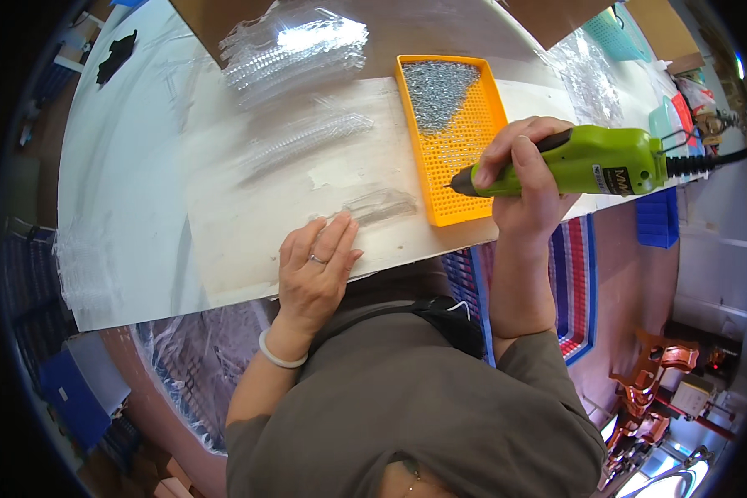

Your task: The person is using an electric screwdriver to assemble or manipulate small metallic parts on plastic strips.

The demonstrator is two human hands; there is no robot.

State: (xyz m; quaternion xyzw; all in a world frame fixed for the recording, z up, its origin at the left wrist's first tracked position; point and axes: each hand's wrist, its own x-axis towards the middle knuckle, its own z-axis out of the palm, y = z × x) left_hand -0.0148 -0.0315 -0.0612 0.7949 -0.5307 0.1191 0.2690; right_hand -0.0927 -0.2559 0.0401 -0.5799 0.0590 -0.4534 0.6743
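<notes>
My right hand point(527, 170) is wrapped round a green electric screwdriver point(593, 162), held nearly level with its dark tip pointing left. The tip hangs over a yellow perforated tray point(441, 212), where small silvery screws point(440, 91) are heaped toward the far end. My left hand point(317, 264) lies on the table with fingers stretched out, the fingertips touching the near end of a clear plastic piece point(382, 206). Beyond it are a row of clear ridged plastic pieces point(311, 143) and a larger glossy stack of clear plastic pieces point(295, 51).
Cardboard boxes point(556, 18) stand at the table's far side. A black cord point(722, 158) runs right from the screwdriver. A teal basket point(618, 35) sits at the far right, and a dark cloth-like item point(117, 56) far left. The table's near edge passes just before my body.
</notes>
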